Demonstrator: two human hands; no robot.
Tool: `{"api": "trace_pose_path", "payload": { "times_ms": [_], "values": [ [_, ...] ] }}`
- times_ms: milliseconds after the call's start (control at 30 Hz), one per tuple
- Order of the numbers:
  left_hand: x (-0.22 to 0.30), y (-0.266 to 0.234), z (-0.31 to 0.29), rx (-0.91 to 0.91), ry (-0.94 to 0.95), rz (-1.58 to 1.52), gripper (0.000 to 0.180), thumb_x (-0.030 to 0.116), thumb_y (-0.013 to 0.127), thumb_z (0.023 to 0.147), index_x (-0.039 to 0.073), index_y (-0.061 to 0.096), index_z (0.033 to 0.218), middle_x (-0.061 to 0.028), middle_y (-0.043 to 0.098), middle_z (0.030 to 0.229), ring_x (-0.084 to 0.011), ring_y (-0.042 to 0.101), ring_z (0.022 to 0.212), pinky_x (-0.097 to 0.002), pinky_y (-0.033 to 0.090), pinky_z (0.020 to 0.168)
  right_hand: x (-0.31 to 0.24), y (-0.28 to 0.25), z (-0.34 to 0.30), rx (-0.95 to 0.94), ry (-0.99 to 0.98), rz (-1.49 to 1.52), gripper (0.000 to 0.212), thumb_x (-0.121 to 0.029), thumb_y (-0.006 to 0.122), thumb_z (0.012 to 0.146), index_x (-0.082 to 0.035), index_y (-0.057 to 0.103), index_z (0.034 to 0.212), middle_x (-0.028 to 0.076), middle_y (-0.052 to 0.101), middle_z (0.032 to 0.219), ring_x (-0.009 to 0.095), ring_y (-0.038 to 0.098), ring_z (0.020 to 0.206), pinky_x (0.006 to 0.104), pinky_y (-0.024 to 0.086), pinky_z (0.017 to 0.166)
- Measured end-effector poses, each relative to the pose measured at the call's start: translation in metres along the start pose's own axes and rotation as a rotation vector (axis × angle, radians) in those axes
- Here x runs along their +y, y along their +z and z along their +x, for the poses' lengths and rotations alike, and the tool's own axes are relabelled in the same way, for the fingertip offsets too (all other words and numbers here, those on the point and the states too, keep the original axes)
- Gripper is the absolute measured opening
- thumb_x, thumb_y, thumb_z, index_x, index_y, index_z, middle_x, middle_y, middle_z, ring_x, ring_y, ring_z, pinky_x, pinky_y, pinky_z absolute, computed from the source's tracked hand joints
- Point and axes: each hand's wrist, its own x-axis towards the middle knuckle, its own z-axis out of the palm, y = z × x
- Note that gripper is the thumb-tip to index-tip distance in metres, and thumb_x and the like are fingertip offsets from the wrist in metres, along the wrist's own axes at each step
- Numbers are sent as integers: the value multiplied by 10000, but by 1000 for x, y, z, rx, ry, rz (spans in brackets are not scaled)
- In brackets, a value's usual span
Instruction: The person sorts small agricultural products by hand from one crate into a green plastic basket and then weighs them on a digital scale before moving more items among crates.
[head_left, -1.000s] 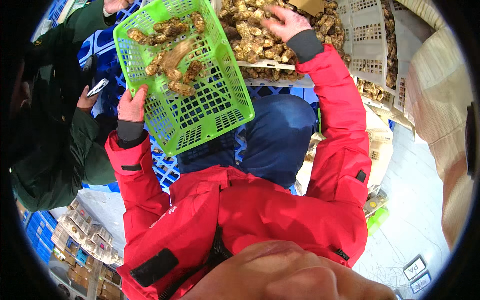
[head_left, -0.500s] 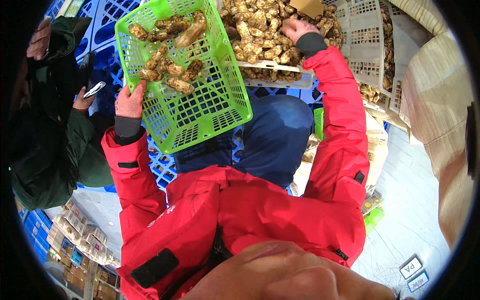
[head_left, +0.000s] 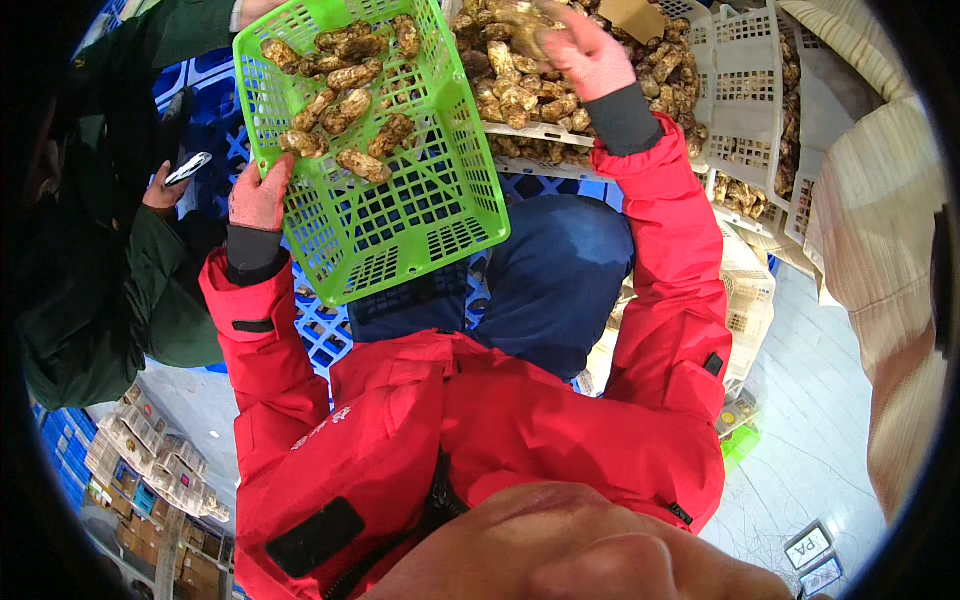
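My left hand (head_left: 259, 195) grips the left rim of a green plastic basket (head_left: 380, 240), fingers closed over the edge. Several brown-and-white mushrooms (head_left: 353, 75) lie in the basket's far half. At the upper right, my right hand (head_left: 590, 55) is raised over a white crate (head_left: 540, 130) heaped with mushrooms (head_left: 510, 95). Its fingers are closed on a mushroom (head_left: 522, 28), smeared by motion. A piece of brown cardboard (head_left: 633, 17) rests on the heap behind that hand.
On the left, a co-worker in a dark green sleeve (head_left: 165, 40) has one hand (head_left: 250, 10) at the basket's far left corner. Their other hand (head_left: 163, 190) holds a small black-and-white object. White crates (head_left: 745, 100) of mushrooms stand at the right, beside beige cloth (head_left: 870, 210).
My right hand has lifted off the heap with a mushroom and moved toward the basket. A co-worker's hand has come to the basket's far corner. Mushrooms inside the basket have shifted.
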Motion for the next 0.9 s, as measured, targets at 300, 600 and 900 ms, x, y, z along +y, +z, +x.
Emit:
{"api": "trace_pose_path", "payload": {
  "times_ms": [300, 600, 900],
  "values": [
    [-4, 2, 3, -9, -2, -42, 233, 187, 551, 769, 10, 575, 917, 13, 551, 720, -57, 453, 631, -215, 375, 567, 101, -27, 49, -106, -202, -1232, 449, -367, 513, 737, -160, 442, 1129, 102, 484, 1082, 251, 459, 1001, 352, 384, 844],
    [2, 2, 8, 19, -30, 65, 209, 174, 542, 788, 13, 563, 920, 25, 544, 749, -53, 467, 627, -197, 373, 560, 42, -7, 45, -158, -169, 197, 378, -268, 483, 798, -73, 452, 1121, 61, 564, 898, 165, 525, 712, 279, 429, 641],
    [-10, 2, 14, 72, 24, -18, 227, 212, 566, 762, 24, 592, 888, 45, 495, 635, -41, 384, 549, -213, 299, 473, 75, 16, 21, -123, 262, -1210, 457, -320, 524, 730, -154, 427, 1145, 119, 534, 1052, 263, 521, 938, 362, 413, 801]
  ]
}}
